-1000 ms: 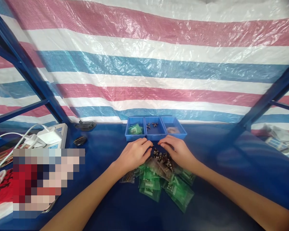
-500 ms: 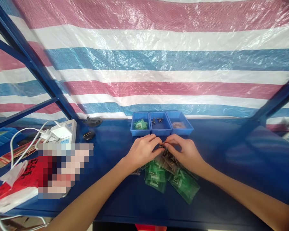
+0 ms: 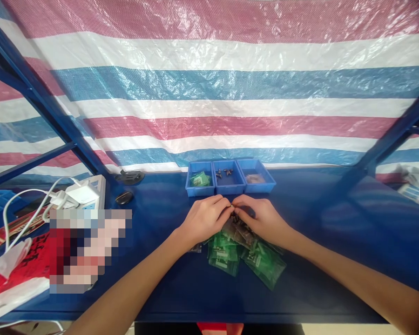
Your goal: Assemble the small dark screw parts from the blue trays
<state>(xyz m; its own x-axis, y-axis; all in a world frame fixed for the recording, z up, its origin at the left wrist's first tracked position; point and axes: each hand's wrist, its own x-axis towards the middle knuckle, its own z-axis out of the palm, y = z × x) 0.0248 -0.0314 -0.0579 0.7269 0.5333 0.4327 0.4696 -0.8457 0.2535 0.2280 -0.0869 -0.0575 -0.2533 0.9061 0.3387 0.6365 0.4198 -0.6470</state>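
Note:
My left hand (image 3: 209, 215) and my right hand (image 3: 261, 217) meet fingertip to fingertip over the middle of the table. Both pinch at one small metal part (image 3: 232, 209), mostly covered by the fingers, its exact kind too small to tell. Beneath them lies a heap of similar small dark metal parts (image 3: 236, 220) on clear brownish bags (image 3: 242, 234). Green plastic bags with pale labels spread toward me, one on the left (image 3: 224, 259) and another on the right (image 3: 266, 266).
Behind the hands stand three blue bins: the left bin (image 3: 199, 191) has green bags, the middle bin (image 3: 229, 189) a few metal parts, the right bin (image 3: 260, 188) pale packets. At left are a black mouse (image 3: 124, 198), a power strip (image 3: 99, 195), white cables and a red bag (image 3: 28, 260).
The view has shifted slightly, so the bins and bags appear a little further left. My hands stay together, with the right fingertips a bit closer to the left ones.

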